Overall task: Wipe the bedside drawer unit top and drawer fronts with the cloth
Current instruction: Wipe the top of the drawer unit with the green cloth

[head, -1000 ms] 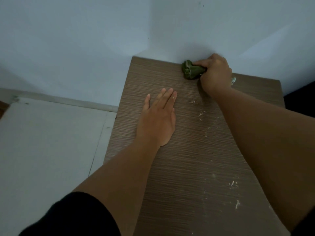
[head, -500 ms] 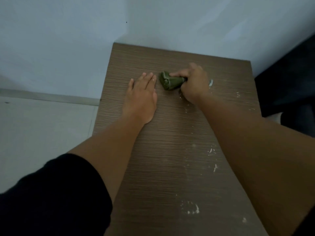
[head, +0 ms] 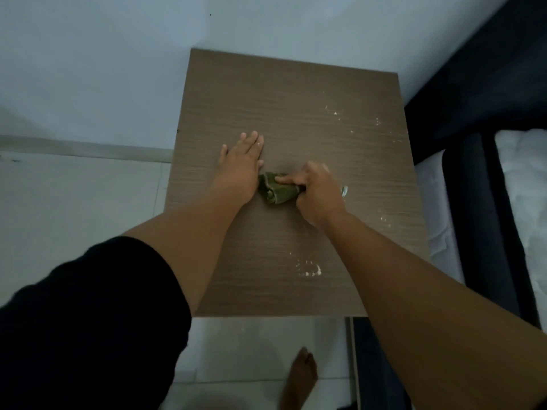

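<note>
The brown wood-grain top of the bedside drawer unit (head: 296,93) fills the middle of the head view, seen from above. My right hand (head: 318,192) is closed around a bunched green cloth (head: 276,190) and presses it on the top near its centre. My left hand (head: 241,167) lies flat on the top with fingers spread, its edge touching the cloth's left side. White dust specks (head: 309,269) lie near the front of the top, and more white specks (head: 334,110) sit at the back right. The drawer fronts are hidden below the top.
A pale wall (head: 103,69) runs behind and to the left of the unit. Light floor tiles (head: 74,202) lie on the left and in front, where a bare foot (head: 299,377) stands. A dark bed frame (head: 479,202) with a white mattress (head: 527,202) sits close on the right.
My right hand has dragged the cloth from the back edge by the wall toward me, to the middle of the top. The left hand stayed flat. The camera view has shifted back.
</note>
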A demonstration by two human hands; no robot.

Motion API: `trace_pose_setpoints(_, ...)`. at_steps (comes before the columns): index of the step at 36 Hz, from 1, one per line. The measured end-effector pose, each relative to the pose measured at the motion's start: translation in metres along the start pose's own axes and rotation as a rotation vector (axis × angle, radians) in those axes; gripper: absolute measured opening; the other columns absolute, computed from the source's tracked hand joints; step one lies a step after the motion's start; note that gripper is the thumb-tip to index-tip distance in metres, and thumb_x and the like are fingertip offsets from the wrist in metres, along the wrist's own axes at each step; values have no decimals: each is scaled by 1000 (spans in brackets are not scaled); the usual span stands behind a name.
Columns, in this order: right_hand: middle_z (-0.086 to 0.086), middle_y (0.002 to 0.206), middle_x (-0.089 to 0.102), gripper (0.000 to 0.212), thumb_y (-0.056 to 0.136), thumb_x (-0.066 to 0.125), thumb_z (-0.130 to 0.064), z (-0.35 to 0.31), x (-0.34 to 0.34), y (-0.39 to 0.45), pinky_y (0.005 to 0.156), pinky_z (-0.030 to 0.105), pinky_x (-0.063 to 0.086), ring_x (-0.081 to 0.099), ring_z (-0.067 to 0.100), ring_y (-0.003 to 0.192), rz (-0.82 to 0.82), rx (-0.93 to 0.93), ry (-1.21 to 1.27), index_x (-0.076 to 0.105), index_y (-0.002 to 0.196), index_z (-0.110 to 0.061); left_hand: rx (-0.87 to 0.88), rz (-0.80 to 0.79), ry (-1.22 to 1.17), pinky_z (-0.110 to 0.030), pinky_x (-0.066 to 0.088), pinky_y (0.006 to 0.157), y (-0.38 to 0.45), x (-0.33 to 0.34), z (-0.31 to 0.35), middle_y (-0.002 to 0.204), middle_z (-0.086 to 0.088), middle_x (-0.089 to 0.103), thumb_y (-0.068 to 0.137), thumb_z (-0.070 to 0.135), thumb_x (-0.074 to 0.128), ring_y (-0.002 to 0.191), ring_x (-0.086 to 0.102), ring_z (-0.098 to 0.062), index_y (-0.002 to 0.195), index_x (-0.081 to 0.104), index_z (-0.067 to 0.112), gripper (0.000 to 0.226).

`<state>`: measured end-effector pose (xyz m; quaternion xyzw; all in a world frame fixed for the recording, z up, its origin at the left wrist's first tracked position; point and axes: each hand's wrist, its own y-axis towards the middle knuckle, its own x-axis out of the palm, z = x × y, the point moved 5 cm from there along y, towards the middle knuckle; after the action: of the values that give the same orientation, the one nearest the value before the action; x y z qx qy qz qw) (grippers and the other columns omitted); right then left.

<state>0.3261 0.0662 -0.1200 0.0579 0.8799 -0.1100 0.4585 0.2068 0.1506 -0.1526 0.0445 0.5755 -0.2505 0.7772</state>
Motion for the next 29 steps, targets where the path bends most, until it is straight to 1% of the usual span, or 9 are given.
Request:
trace_pose_setpoints(5,11,100,56,47,81,50,7,0,8,-44,89,35,43,48,30,99,-67,3,-15,70,110,-24,12,-70,8,-40,3,118,-27,5,7,160,4,3,102,24,34,147,0,-15,151,11,18,55)
trace_pose_setpoints(7,12,100,56,46,81,52,7,0,11,-63,89,39,44,50,32,99,-80,8,-12,70,110,-23,19,-92,-3,-41,3,118,-38,7,8,160,3,3,101,24,37,147,0,-15,151,12,18,57)
trace_pose_setpoints(10,14,98,57,43,80,54,4,-2,15,-91,85,47,45,49,34,99,-90,8,-15,71,108,-24,13,-128,-18,-42,2,117,-51,10,9,160,2,3,99,24,42,147,0,-16,151,13,17,60)
trace_pose_setpoints(13,14,96,57,40,81,54,1,-3,19,-119,84,48,45,49,34,98,-104,6,-12,72,107,-24,1,-170,-11,-42,3,117,-66,13,11,160,2,2,98,26,45,147,-1,-16,151,11,17,64)
trace_pose_setpoints(17,14,91,60,38,77,57,3,-1,23,-148,78,49,47,51,36,91,-100,0,12,74,102,-21,-12,-218,-8,-44,2,117,-83,17,17,160,1,-1,97,26,47,147,-4,-18,151,8,15,68)
trace_pose_setpoints(21,15,87,59,31,77,61,-4,0,26,-171,76,51,48,52,36,87,-98,-11,31,75,99,-20,-25,-238,25,-43,4,118,-96,19,23,160,2,-3,96,30,48,147,-4,-18,151,6,15,71)
trace_pose_setpoints(24,15,83,58,33,76,60,-1,3,27,-183,73,50,49,53,37,84,-95,-16,36,75,98,-21,-33,-235,36,-42,4,118,-103,21,26,160,2,-4,96,33,49,147,-4,-18,152,5,15,73)
trace_pose_setpoints(27,15,82,58,33,75,55,-5,3,27,-193,71,50,49,53,37,83,-103,-21,49,76,97,-20,-35,-233,23,-41,3,118,-109,23,30,160,1,-4,94,37,51,147,-4,-18,152,4,14,77)
trace_pose_setpoints(29,14,82,58,35,75,58,1,3,28,-199,71,50,49,52,37,83,-109,-20,39,76,97,-20,-33,-233,32,-42,4,119,-112,23,33,160,0,-5,93,38,52,147,-4,-19,151,3,13,80)
